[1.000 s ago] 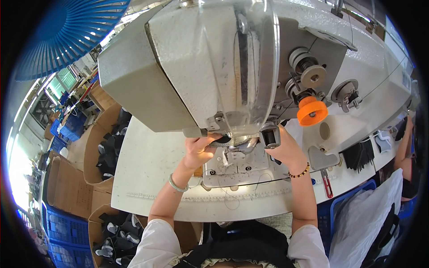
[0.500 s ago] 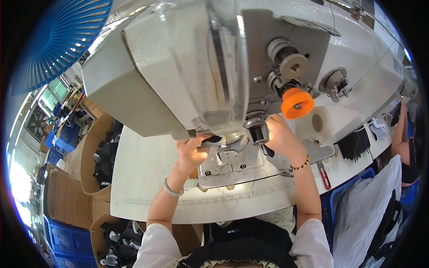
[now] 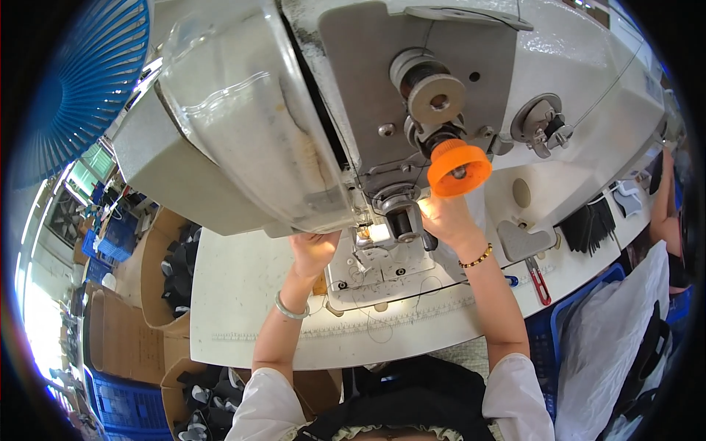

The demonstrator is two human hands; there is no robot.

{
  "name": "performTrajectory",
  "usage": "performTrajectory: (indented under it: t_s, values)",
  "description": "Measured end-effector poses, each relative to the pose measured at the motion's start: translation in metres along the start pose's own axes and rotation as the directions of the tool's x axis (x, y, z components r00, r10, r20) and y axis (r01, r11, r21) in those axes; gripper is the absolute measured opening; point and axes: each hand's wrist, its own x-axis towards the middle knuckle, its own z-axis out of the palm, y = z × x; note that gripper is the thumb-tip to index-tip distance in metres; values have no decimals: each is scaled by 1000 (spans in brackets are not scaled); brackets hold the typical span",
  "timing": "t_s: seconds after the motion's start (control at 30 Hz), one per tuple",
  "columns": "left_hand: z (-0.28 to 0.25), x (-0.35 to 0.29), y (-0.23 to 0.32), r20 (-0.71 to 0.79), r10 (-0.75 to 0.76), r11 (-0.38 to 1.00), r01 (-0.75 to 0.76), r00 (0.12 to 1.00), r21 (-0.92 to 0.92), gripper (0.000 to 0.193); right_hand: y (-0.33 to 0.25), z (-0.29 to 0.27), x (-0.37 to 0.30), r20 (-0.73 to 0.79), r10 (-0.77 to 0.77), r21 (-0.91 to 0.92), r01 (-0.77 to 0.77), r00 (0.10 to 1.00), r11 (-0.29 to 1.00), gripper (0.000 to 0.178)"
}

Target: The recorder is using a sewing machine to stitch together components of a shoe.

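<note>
My left hand (image 3: 315, 252), a pale bangle on its wrist, is at the left side of the sewing machine's needle area. Its fingers look curled, but the machine's clear cover (image 3: 250, 125) hides the tips and whatever they hold. To the right of the needle, my right hand (image 3: 450, 223) reaches in behind the lower thread tension post (image 3: 401, 220) and below the orange knob (image 3: 460, 169); a beaded bracelet circles its wrist. Most of its fingers are out of sight. Between the hands, the lit presser area (image 3: 371, 234) sits over the metal needle plate (image 3: 379, 283), with loose threads nearby.
Red-handled snips (image 3: 540, 283) lie right of my right forearm, near a grey metal plate (image 3: 526, 239). Black strips (image 3: 588, 226) lie farther right, near another person's arm (image 3: 664, 195). Cardboard boxes (image 3: 125, 331) with dark pieces stand left; a blue crate (image 3: 562, 309) stands right.
My view has shifted, and the machine head looks turned and nearer. The dark grey piece seen between my hands is now hidden. My right hand shows slightly farther left.
</note>
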Motion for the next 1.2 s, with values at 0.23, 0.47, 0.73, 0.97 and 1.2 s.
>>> performTrajectory:
  t_s: [0.23, 0.47, 0.73, 0.97, 1.2]
  values:
    - [-6, 5, 9, 15, 142, 967, -141, 990, 211, 27, -13, 2, 1, -50, -55, 66, 59, 997, 996, 19]
    - [-18, 7, 17, 133, 346, 904, -368, 929, 218, 28, -25, -18, 5, -44, -131, 67, 134, 990, 989, 22]
    - [-18, 6, 19, 141, 387, 879, -411, 911, 243, 27, -30, -23, 4, 111, -22, 125, 8, 994, 992, 23]
    - [-18, 8, 19, 124, 444, 857, -461, 887, 231, 36, -44, -31, 6, 198, -57, 141, 29, 979, 990, 16]
    - [-15, 4, 18, 109, 418, 872, -432, 902, 230, 34, -36, -23, -1, 13, -181, -22, 181, 983, 983, 17]
